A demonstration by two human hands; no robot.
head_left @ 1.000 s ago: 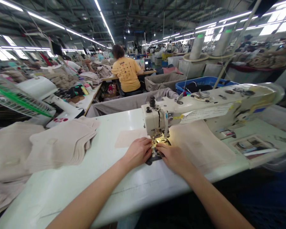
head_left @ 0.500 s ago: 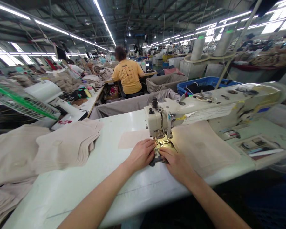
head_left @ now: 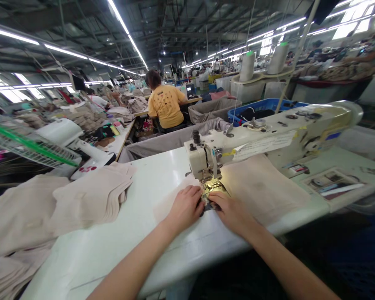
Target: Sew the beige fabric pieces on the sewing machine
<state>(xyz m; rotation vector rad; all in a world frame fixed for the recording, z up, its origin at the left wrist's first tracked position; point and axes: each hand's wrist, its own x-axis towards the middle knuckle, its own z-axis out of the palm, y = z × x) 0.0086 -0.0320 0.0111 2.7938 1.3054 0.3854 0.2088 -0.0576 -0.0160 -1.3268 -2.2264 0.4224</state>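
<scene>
My left hand (head_left: 186,206) lies on a small beige fabric piece (head_left: 167,201), its fingers together and curled at the piece's right end. That end reaches the foot of the white sewing machine (head_left: 198,160). My right hand (head_left: 233,210) has its fingers bent close together at the lit metal needle plate (head_left: 213,184); what lies under its fingertips is hidden. Just right of the plate, a larger beige fabric panel (head_left: 265,187) spreads flat beneath the machine's arm.
Stacks of beige cut panels (head_left: 90,196) cover the table's left side. Behind them stands a white fan (head_left: 61,133) with a green-rimmed cage. Grey cloth-lined bins (head_left: 175,135) and a blue basket (head_left: 268,107) border the far edge. A person in a yellow shirt (head_left: 166,106) sits ahead.
The small fabric piece has turned, its far right corner now raised by the machine's foot. My left hand has shifted slightly with it. My right hand stays by the plate; the whole view has shifted a little.
</scene>
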